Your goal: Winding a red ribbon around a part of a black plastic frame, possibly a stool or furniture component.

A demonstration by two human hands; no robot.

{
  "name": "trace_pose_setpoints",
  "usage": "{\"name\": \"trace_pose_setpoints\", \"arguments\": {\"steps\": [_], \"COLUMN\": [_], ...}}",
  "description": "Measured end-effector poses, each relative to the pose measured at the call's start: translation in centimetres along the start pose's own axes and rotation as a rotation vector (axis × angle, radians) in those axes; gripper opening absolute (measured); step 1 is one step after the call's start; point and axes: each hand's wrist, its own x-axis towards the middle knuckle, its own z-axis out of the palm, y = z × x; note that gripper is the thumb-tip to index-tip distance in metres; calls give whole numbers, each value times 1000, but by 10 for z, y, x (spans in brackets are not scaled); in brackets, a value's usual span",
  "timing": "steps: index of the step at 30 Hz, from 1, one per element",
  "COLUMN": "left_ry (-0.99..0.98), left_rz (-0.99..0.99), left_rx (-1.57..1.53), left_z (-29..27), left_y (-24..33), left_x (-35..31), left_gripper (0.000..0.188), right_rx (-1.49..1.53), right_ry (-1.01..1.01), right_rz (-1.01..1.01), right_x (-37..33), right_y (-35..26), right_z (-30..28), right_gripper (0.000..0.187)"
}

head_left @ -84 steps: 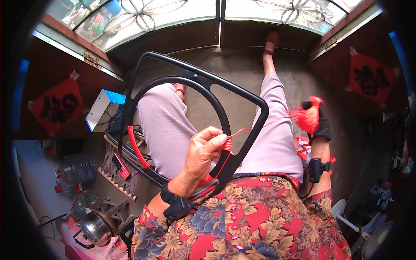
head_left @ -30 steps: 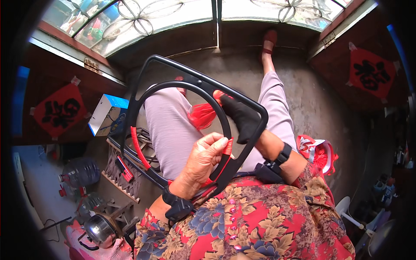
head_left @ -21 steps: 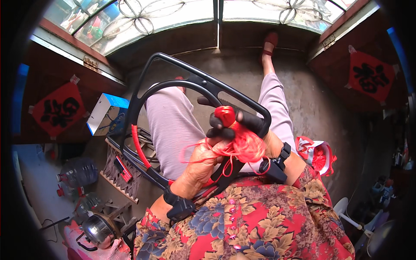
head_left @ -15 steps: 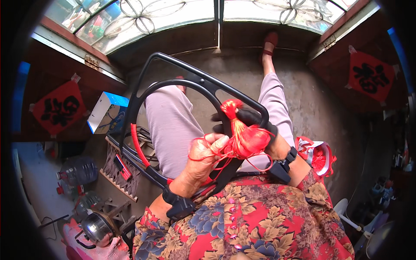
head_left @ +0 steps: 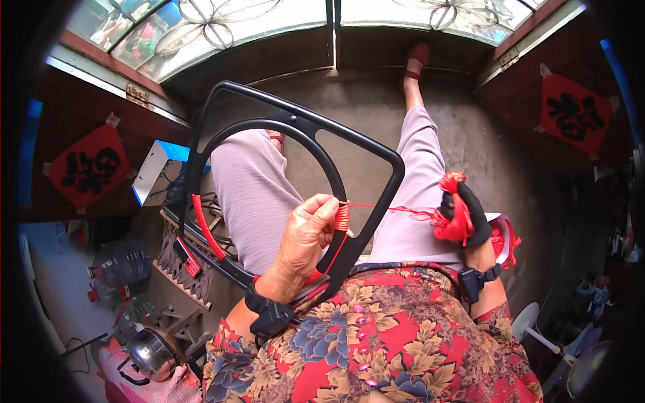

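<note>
A black metal frame (head_left: pixel 376 149) with a curved inner bar rests across my lap, tilted. Red cord is wound in tight coils (head_left: pixel 341 218) on the right side of the inner bar, and a second red-wrapped stretch (head_left: pixel 209 228) covers its left side. My left hand (head_left: pixel 308 232), bare, pinches the red cord against the bar just above the coils. Out to the right, my right hand (head_left: pixel 474 218), in a black glove, is closed around a bundle of red cord (head_left: pixel 454 216). A strand runs taut between the bundle and the bar.
A red and white bag (head_left: pixel 502 240) with more red cord stands beside my right leg. To the left are an open blue box (head_left: pixel 161 173), a small stool (head_left: pixel 181 269), large plastic bottles (head_left: pixel 121 263) and a metal kettle (head_left: pixel 152 353). Glazed doors (head_left: pixel 336 40) stand ahead.
My right hand has moved from inside the frame out to the right with the bundle, drawing the cord out straight. The frame has shifted slightly left. My left hand stays at the bar.
</note>
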Motion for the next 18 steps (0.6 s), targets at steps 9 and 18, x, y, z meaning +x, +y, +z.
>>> {"name": "trace_pose_setpoints", "arguments": {"steps": [9, 18], "left_ry": [-22, -65], "left_rz": [-66, 55], "left_rx": [24, -63], "left_z": [3, 3], "left_y": [-3, -12], "left_x": [4, -1], "left_gripper": [13, 28], "right_rx": [-556, 393], "right_ry": [24, -525], "right_rz": [-392, 498], "right_x": [132, 115], "right_y": [43, 37], "right_z": [125, 191], "right_gripper": [35, 51]}}
